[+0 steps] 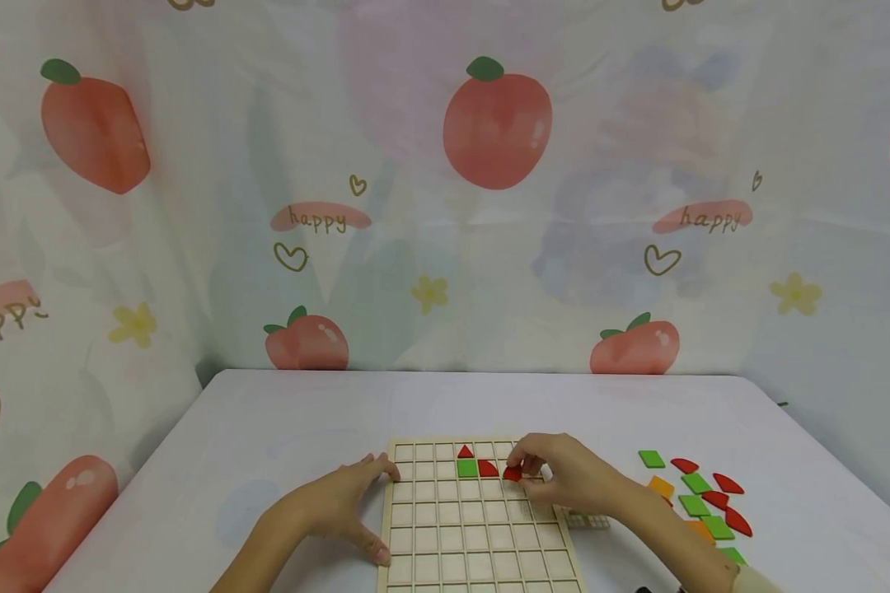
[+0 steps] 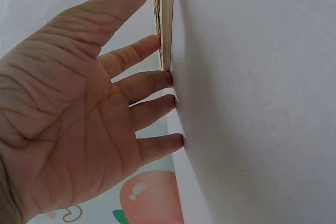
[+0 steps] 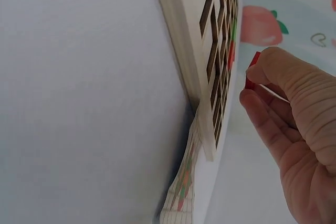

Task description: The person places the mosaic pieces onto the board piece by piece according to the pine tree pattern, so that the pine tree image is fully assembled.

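A wooden grid board lies on the white table. In its upper rows sit a red triangle, a green square and a red quarter-round piece. My right hand pinches another red piece between thumb and fingertips, over the upper right cells beside the quarter-round one. Along the board's left edge rests my left hand, thumb and fingers spread wide. In the left wrist view its fingers are nearly straight, with tips at the board's side.
Right of the board, partly behind my right forearm, lie loose pieces: several green squares, red leaf-shaped pieces and orange squares. A paper sheet with a printed grid pokes out from the board's right edge. Patterned cloth hangs behind the table.
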The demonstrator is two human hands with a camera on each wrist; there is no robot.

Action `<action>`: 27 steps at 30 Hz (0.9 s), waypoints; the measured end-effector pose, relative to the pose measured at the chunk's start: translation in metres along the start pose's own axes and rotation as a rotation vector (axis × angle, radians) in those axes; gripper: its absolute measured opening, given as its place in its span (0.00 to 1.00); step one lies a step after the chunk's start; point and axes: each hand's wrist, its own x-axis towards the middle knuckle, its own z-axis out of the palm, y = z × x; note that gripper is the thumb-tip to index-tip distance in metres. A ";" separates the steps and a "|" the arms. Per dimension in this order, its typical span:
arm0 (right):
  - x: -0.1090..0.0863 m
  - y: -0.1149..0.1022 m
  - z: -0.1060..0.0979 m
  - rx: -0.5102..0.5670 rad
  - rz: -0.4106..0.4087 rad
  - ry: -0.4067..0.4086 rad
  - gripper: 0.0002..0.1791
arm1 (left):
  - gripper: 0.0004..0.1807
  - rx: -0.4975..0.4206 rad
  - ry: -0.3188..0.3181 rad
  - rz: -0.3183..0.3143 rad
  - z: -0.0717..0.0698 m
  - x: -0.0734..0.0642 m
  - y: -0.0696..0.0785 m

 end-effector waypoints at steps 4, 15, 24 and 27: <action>0.011 -0.005 0.008 0.013 -0.004 -0.001 0.12 | 0.46 -0.005 -0.003 0.010 0.000 0.001 -0.001; 0.038 -0.015 0.023 -0.003 -0.063 -0.036 0.12 | 0.46 -0.005 -0.004 0.005 0.001 0.001 -0.003; 0.058 -0.028 0.032 -0.016 -0.072 -0.080 0.12 | 0.46 0.003 -0.007 0.002 0.001 0.001 -0.003; 0.065 -0.032 0.034 -0.054 -0.062 -0.092 0.10 | 0.46 0.004 -0.006 0.004 0.001 0.001 -0.003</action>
